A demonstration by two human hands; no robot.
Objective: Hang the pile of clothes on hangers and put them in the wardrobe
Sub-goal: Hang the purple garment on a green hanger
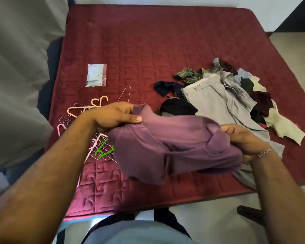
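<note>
Both hands hold a crumpled purple garment (174,147) in the air above the near edge of the bed (148,41), which is covered by a dark red quilted spread. The left hand (113,115) pinches one end of the cloth, the thumb pressed flat on top and the fingers curled beneath. The right hand (245,140) grips the other end with its fingers closed into the folds; a thin bracelet (263,153) circles that wrist. The pile of clothes (227,97) lies toward the right edge of the bed, with a large grey piece on top and dark, checked and cream items tangled around it. The hangers (88,120) lie in a loose heap near the left edge, partly hidden behind the left forearm: pink plastic ones, thin wire ones and one bright green hanger (103,149) just beside the hanging cloth. Farther toward the middle of the bed, apart from the hangers, lies a small flat packet (96,75).
</note>
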